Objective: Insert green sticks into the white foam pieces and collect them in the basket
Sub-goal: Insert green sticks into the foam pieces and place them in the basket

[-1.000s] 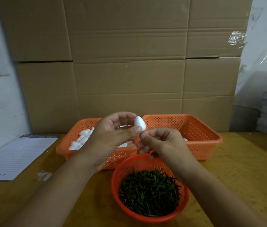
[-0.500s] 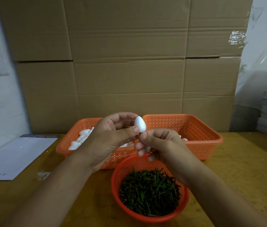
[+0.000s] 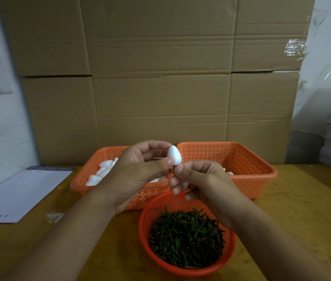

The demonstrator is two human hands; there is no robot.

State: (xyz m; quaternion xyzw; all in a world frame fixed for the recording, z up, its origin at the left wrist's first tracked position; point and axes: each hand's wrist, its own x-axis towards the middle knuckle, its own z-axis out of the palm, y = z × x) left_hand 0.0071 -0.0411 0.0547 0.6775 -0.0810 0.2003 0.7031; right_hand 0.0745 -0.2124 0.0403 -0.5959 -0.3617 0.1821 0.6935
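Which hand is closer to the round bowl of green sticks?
Right. The right hand hangs just above the round basket's back rim, pinching a stick; the left hand is higher and leftward, holding the foam egg.

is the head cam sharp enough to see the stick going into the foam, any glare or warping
Head view: light is dim and even; the foam piece in the left hand is sharp; only a green sliver of the stick shows above the right hand pinching it. Glare only on the tape on the cardboard boxes, whose seams bow from the wide lens.
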